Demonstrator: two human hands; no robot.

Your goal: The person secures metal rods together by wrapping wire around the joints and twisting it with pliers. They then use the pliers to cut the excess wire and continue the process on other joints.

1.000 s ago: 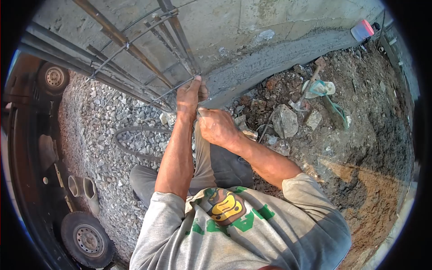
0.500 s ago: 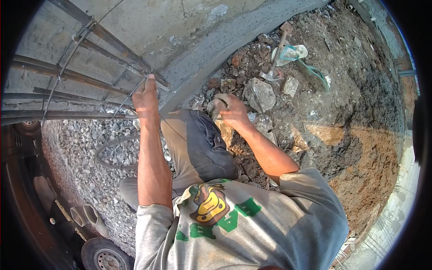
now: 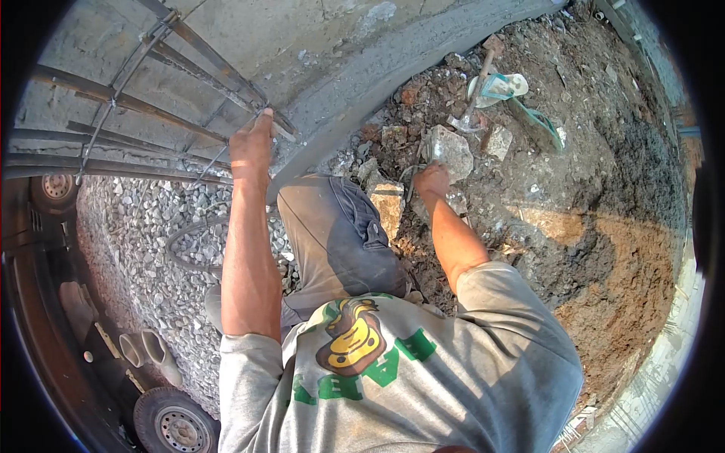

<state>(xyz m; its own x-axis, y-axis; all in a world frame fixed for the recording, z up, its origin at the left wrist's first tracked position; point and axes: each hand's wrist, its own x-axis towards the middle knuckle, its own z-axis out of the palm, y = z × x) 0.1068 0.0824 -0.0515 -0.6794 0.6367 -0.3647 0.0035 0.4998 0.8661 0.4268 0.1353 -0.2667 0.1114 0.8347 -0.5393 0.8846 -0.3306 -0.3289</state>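
At the lower end of the rebar cage (image 3: pixel 172 106), beside the concrete wall (image 3: pixel 332 45), my left hand (image 3: pixel 251 149) has its fingers wrapped round a bar. My right hand (image 3: pixel 432 181) is down on the rubble at the edge of a large pale stone (image 3: pixel 451 153). Its fingers are curled near thin dark tools or wires, and what they hold is too small to make out. A hammer (image 3: pixel 477 90) lies beyond the stone, its handle passing by a sandal with teal straps (image 3: pixel 502 87). The second sandal (image 3: pixel 538 121) lies to its right.
Grey gravel (image 3: pixel 143 241) spreads on the left, with a loop of dark hose or cable (image 3: pixel 175 249) on it. Farther left are a pair of boots (image 3: pixel 160 355) and a vehicle wheel (image 3: pixel 181 429). A smaller rock (image 3: pixel 498 142) and brown soil (image 3: pixel 612 294) lie on the right.
My right hand has left the bars beside my left hand and moved right, down to the pale stone. My left hand stays at the cage. The view has shifted.
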